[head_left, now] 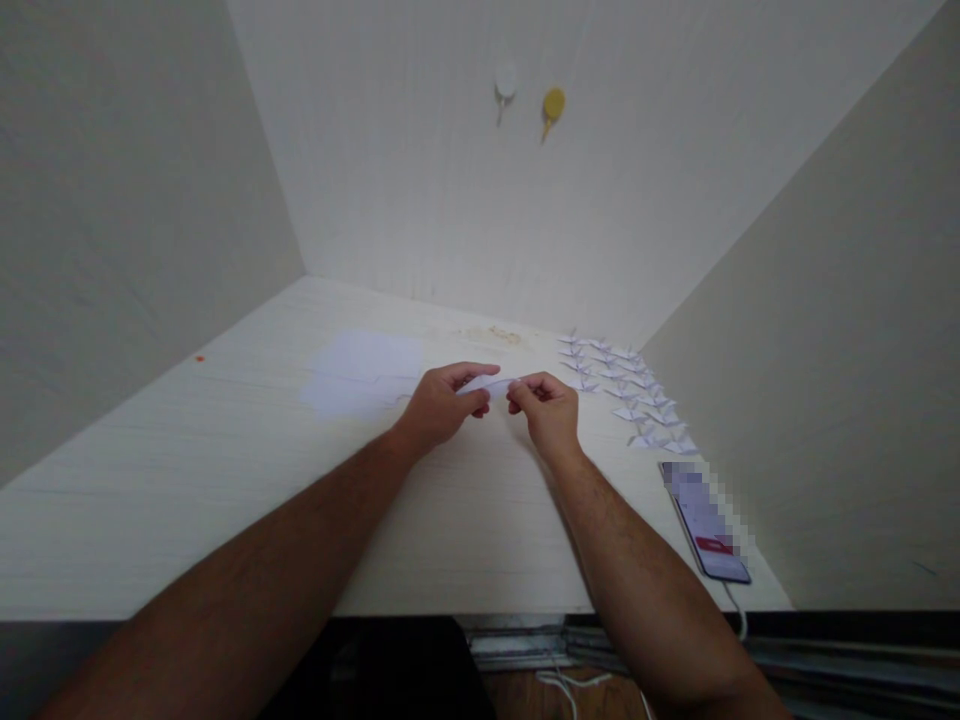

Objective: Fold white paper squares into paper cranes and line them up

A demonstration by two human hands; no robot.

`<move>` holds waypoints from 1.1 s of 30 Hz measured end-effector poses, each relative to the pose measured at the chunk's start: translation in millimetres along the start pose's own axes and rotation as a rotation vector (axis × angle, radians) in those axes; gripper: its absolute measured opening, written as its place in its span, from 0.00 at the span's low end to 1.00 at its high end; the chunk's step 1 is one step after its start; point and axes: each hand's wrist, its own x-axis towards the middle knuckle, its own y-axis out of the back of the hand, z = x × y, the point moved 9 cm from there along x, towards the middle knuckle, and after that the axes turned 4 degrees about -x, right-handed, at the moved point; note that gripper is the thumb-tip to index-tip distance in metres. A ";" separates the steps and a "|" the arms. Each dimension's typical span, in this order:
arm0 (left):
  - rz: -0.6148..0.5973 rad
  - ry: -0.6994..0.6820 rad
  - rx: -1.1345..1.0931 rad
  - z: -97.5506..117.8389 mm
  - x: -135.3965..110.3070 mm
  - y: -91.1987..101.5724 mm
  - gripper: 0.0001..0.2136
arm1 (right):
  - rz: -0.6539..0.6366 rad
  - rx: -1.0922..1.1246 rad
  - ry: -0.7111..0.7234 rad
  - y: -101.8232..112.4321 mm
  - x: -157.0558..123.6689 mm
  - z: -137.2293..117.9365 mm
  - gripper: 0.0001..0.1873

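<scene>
- head view, the only one: looking down over a pale desk [225, 480] boxed in on three sides.
- left hand [439, 405] just left of the desk's middle, forearm running in from 7 o'clock; thumb and fingers pinched shut on the left end of a small folded paper [495, 384].
- right hand [549, 410] just beside it at 3 o'clock, forearm in from 5 o'clock; fingertips closed narrow on the right end of the same folded paper.
- folded paper white, thin and long, stretched between the two hands; just above the desk or touching it, cannot tell which.
- at 9 o'clock of the left hand, close by, loose white sheets [364, 375] lying flat and overlapping on the desk.
- at 2 to 3 o'clock of the right hand, rows of small white paper birds [634, 395] set out along the desk's right edge, the nearest just beside the right hand's fingers.
- at 4 o'clock of the right hand, past the last birds, a phone [709, 525] face up near the desk's front edge, screen blurred; white cable [741, 618] leading from its near end over the edge.
- at 12 o'clock of the hands, a faint brownish stain [495, 335] on the desk, near the back wall [420, 180].
- higher at 12 o'clock, on the back wall, a white hook [505, 85] and a yellow hook [553, 105] side by side.
- at 9 o'clock, well apart from the hands, a tiny orange speck [199, 357] on the desk's left side.
</scene>
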 end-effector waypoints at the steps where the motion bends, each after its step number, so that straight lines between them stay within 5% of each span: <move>1: -0.001 0.000 -0.003 -0.3 0.2 0.1 0.22 | 0.000 0.004 0.001 0.1 0.0 0.2 0.10; 33: -0.101 0.108 -0.262 -12.6 0.1 -8.7 0.22 | -0.063 0.043 0.132 -0.5 -3.5 -15.5 0.03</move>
